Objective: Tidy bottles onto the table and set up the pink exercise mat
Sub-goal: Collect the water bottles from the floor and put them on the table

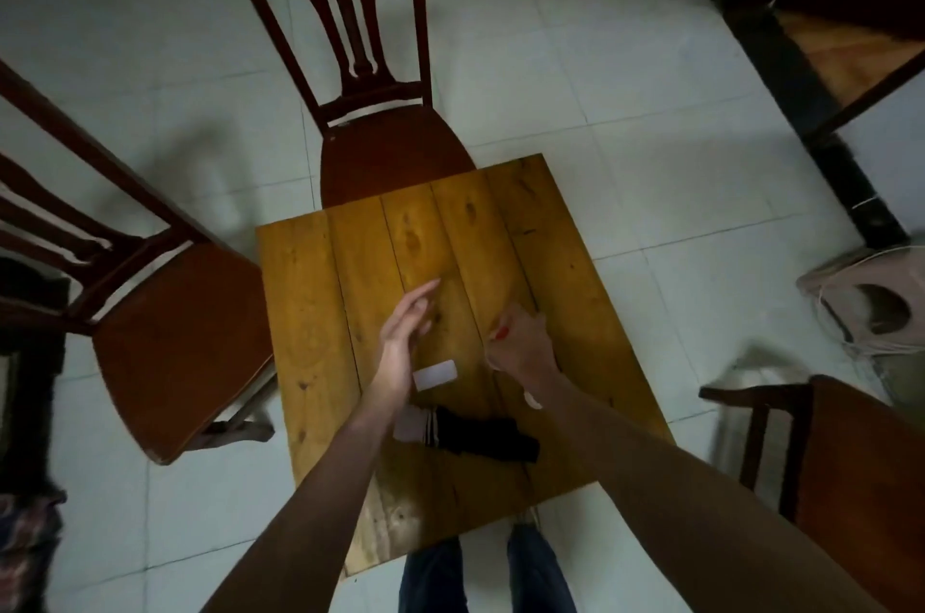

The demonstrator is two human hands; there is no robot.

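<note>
A pale tiled floor (pixel 625 122) carries a small square desk (pixel 310 312) of yellow wooden planks, seen from above, with dark wooden chairs around it: one at the far edge (pixel 385 162), one off the left edge (pixel 175 347), and part of another near the right edge (pixel 861 487). Both bare arms reach over the near edge. The left hand (pixel 405 332) hovers over the middle of the desk, fingers straight and pressed together, palm turned sideways, holding nothing. The right hand (pixel 520 337) is curled into a loose fist just right of it; something small and red shows at its fingers, too blurred to identify, so I cannot tell whether it pinches anything. A small white card (pixel 435 375) lies flat between the two wrists. Nearer the near edge lies a dark, long folded object with a pale end (pixel 480 437), partly under the left forearm. No bottle or pink mat can be made out on the desk. The person's legs in dark trousers (pixel 530 572) show below the near edge.
</note>
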